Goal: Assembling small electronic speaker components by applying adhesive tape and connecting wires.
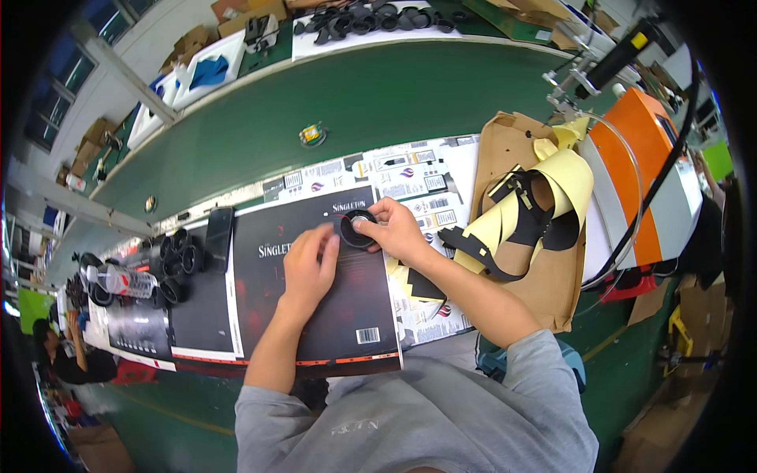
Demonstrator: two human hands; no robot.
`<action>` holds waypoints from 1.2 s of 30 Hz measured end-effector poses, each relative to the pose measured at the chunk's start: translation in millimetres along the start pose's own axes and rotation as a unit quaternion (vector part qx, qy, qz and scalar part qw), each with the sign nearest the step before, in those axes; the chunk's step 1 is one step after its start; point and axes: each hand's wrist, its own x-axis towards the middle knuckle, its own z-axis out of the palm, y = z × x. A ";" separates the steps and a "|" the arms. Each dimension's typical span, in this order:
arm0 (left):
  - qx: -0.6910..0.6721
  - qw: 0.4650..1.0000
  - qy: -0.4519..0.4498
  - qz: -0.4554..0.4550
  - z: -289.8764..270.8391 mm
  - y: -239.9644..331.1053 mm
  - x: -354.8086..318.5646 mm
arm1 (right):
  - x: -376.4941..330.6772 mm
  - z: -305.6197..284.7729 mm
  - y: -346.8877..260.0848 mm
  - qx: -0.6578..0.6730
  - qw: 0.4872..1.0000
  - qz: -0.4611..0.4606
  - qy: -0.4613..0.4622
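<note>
Dark printed sheet (pixel 315 292) under both hands; right fingers (pixel 371 226) pinch black ring (pixel 356 229), left fingers (pixel 327 240) spread beside it, pressing. Seemingly half-seated; ring stack (pixel 177 260) left untouched.

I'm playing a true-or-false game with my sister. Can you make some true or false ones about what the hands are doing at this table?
1. Both hands touch a round black ring. True: the right hand grips it and the left hand has fingertips at its edge.
2. The ring sits over a dark printed sheet. True.
3. The yellow strips lie to the person's left. False: they lie to the right, on brown cardboard.
4. A row of black rings lies left of the sheet. True.
5. The left hand holds a bottle. False: the clear bottle lies untouched at far left.
</note>
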 end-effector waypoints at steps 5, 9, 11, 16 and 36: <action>0.041 0.981 -0.027 0.187 5.8 30.9 14.1 | -4.4 -6.9 -7.4 0.048 0.997 0.024 -0.054; -0.026 0.995 -0.006 0.100 29.0 20.6 6.8 | -3.8 -9.7 2.4 0.078 0.994 -0.028 -0.066; -0.042 0.996 -0.008 0.083 32.3 16.4 8.8 | -2.4 -7.2 14.0 0.003 0.992 -0.114 -0.047; 0.001 0.991 0.013 0.137 30.3 19.6 26.9 | -15.9 -2.4 -6.3 -0.019 0.997 -0.054 -0.052; -0.052 0.984 -0.067 0.156 46.3 18.7 57.7 | -8.7 -12.6 1.7 -0.100 0.970 -0.205 0.084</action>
